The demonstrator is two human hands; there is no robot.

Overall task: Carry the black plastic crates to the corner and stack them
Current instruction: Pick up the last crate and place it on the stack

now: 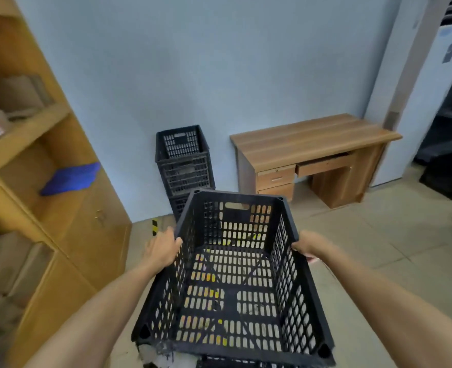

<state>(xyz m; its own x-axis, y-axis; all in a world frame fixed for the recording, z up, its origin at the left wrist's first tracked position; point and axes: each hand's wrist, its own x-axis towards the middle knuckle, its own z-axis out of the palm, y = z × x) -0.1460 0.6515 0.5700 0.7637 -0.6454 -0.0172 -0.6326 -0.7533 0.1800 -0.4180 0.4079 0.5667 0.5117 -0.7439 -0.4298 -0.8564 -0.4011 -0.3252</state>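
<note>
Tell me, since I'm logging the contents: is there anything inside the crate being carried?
No: the carried crate is empty, and the floor shows through its slotted bottom while both hands grip its side rims.

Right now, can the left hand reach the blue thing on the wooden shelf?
Probably not: the left hand grips the held crate, and the blue thing lies well off to its left.
</note>
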